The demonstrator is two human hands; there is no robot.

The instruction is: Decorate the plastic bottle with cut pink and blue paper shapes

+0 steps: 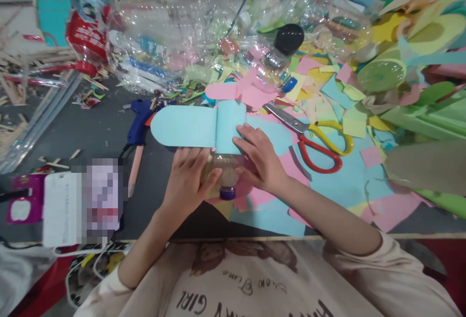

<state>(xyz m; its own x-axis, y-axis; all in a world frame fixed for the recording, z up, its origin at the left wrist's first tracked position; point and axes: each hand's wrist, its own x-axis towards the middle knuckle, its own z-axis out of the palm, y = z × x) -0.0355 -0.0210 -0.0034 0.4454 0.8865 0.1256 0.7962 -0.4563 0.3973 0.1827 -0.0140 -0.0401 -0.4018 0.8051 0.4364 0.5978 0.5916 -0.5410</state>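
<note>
A small clear plastic bottle [229, 171] lies in front of me, its purple cap [227, 192] pointing towards my body. Light blue paper [231, 125] is wrapped around its middle. Rounded blue paper wings stick out on both sides, the left wing [184, 126] in full view and the right one partly behind my fingers. Pink paper pieces [222, 91] show at its far end. My left hand [191, 174] holds the bottle's left side, fingertips hidden at the wing's lower edge. My right hand [262, 157] grips the right side, fingers on the blue wrap and thumb near the neck.
Scissors [306, 130] with red and yellow handles lie to the right on paper scraps. A blue glue gun [138, 120] sits on the left, near a purple box [25, 198] and a white device [60, 208]. Clear plastic bottles [156, 30] crowd the back.
</note>
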